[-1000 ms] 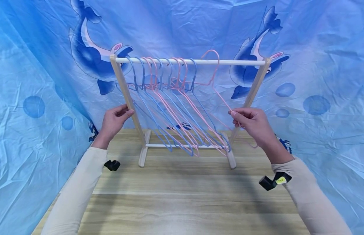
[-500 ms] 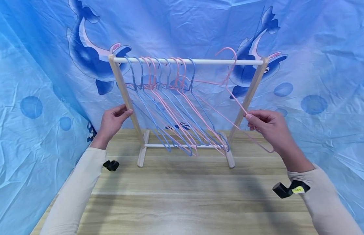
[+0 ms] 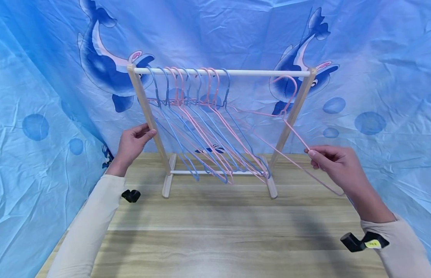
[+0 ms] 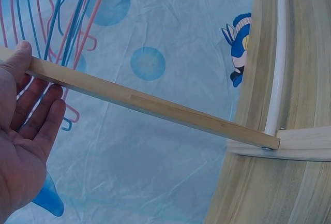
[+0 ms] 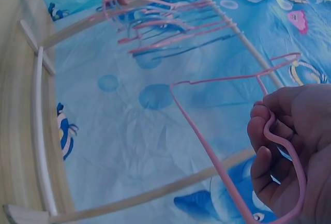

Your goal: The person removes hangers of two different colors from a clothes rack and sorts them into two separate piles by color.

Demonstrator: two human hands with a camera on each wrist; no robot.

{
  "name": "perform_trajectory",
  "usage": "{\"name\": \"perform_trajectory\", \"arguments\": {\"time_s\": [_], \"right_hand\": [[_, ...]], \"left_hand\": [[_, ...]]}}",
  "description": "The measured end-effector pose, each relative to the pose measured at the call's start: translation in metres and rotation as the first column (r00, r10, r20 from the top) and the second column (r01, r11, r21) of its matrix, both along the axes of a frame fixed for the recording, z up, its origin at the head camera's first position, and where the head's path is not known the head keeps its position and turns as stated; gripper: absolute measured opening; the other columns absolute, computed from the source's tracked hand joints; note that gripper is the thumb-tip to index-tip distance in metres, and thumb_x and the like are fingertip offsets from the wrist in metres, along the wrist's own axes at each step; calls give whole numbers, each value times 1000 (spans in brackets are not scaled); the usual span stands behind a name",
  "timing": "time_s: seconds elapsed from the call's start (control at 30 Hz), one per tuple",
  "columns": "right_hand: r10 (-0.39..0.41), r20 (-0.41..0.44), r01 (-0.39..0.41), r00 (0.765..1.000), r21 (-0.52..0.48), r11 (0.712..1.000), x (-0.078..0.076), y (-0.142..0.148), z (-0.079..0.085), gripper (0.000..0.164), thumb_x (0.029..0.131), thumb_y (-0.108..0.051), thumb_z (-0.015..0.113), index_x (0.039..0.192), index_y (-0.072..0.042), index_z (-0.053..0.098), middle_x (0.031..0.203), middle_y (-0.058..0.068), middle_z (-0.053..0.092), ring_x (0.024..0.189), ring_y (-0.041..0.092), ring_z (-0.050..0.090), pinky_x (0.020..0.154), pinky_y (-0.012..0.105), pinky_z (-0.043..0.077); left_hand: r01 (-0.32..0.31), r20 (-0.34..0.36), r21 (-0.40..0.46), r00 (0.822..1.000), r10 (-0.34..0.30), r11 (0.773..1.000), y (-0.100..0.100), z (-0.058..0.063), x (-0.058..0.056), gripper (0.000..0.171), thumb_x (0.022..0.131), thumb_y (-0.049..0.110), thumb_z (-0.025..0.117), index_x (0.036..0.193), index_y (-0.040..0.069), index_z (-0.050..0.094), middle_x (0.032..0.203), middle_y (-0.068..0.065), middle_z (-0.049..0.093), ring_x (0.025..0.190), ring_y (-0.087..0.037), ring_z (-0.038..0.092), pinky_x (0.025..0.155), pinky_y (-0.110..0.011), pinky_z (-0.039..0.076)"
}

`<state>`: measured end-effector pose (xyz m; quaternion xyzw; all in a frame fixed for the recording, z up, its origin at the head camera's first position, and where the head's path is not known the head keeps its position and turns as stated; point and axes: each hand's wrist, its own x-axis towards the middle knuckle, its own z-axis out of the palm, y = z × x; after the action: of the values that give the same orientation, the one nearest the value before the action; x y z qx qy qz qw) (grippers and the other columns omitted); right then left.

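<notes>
My left hand [image 3: 133,143] grips the left wooden post [image 3: 142,97] of a small clothes rack, thumb on the near side. In the left wrist view its fingers pass behind the post [image 4: 155,105]. With my right hand [image 3: 338,165] I pinch one slanted arm of a pink clothes hanger [image 3: 295,133], out in front of the rack's right post. Its hook shows just under the white top bar [image 3: 257,73], and the hanger's lower corner reaches beside my wrist. The right wrist view shows the pink hanger [image 5: 212,157] with its bent end across my palm.
Several blue hangers [image 3: 227,89] and pink hangers [image 3: 218,85] hang close together on the bar's left and middle part. The rack's feet [image 3: 167,187] stand on a wood-grain table [image 3: 215,231]. A blue dolphin-print sheet [image 3: 229,34] hangs behind and at both sides.
My right hand has drawn the pink hanger right, toward me and down; its hook went from over the bar to below it. My left hand has stayed on the post.
</notes>
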<state>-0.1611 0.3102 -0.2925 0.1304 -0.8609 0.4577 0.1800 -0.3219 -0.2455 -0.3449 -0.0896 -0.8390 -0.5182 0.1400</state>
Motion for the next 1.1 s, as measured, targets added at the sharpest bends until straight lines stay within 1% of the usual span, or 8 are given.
{"name": "perform_trajectory", "arguments": {"time_s": [0.2, 0.33, 0.57, 0.67, 0.77, 0.87, 0.97, 1.1], "right_hand": [[-23, 2, 23, 1000, 47, 999, 6, 11, -16, 18, 102, -10, 64, 111, -1, 77, 76, -5, 70, 71, 8, 64, 62, 16, 54], [-16, -1, 16, 1000, 58, 998, 9, 15, -26, 17, 101, -7, 64, 109, 1, 77, 75, -4, 70, 70, 9, 64, 60, 17, 54], [2, 34, -3, 999, 42, 999, 14, 22, -47, 15, 102, -6, 63, 107, -3, 77, 73, -3, 68, 66, 11, 60, 49, 25, 45], [5, 51, -7, 999, 36, 999, 16, 25, -56, 15, 101, -6, 64, 107, -2, 77, 72, -2, 68, 65, 10, 59, 45, 28, 41], [7, 62, -8, 998, 31, 999, 19, 28, -67, 15, 101, -5, 64, 108, 1, 76, 72, -1, 68, 64, 11, 59, 44, 29, 40], [20, 83, -22, 996, 16, 1000, 23, 29, -77, 17, 101, -4, 63, 110, 5, 75, 73, 3, 68, 65, 10, 61, 48, 26, 46], [50, 119, -48, 992, -14, 999, 26, 29, -85, 19, 102, -3, 62, 112, 9, 73, 74, 3, 68, 66, 10, 63, 52, 24, 51], [84, 154, -76, 984, -57, 995, 30, 24, -94, 19, 102, -1, 61, 111, 11, 72, 74, 0, 68, 65, 10, 63, 54, 23, 55]], "left_hand": [[6, -3, 2, 1000, -6, 1000, 1, 0, 0, 60, 98, 50, 64, 146, 15, 59, 135, -18, 66, 125, -30, 62, 110, -47, 48], [10, 2, 3, 1000, -10, 1000, 1, 1, 0, 60, 98, 50, 64, 146, 15, 58, 135, -18, 66, 125, -30, 62, 110, -47, 48], [4, -14, -6, 1000, -4, 1000, 0, 0, -1, 60, 98, 50, 63, 146, 14, 59, 134, -18, 66, 124, -30, 63, 109, -46, 49], [-2, -27, -16, 1000, 1, 1000, 0, 0, -1, 59, 99, 50, 63, 145, 13, 59, 133, -18, 67, 122, -29, 64, 107, -45, 50], [-5, -28, -20, 1000, 4, 1000, 0, -1, -1, 60, 99, 51, 63, 145, 13, 59, 133, -18, 67, 121, -29, 65, 106, -45, 51], [-9, -15, -16, 1000, 9, 1000, -1, 0, 0, 62, 98, 52, 63, 146, 14, 58, 134, -18, 66, 123, -30, 64, 107, -46, 50], [-11, 2, -11, 1000, 11, 1000, -1, 0, 0, 64, 97, 54, 63, 147, 14, 57, 135, -18, 65, 124, -31, 63, 109, -47, 49], [-8, 7, -9, 1000, 8, 1000, 0, 1, -1, 62, 97, 53, 63, 147, 15, 58, 136, -18, 65, 124, -31, 63, 109, -47, 49]]}}
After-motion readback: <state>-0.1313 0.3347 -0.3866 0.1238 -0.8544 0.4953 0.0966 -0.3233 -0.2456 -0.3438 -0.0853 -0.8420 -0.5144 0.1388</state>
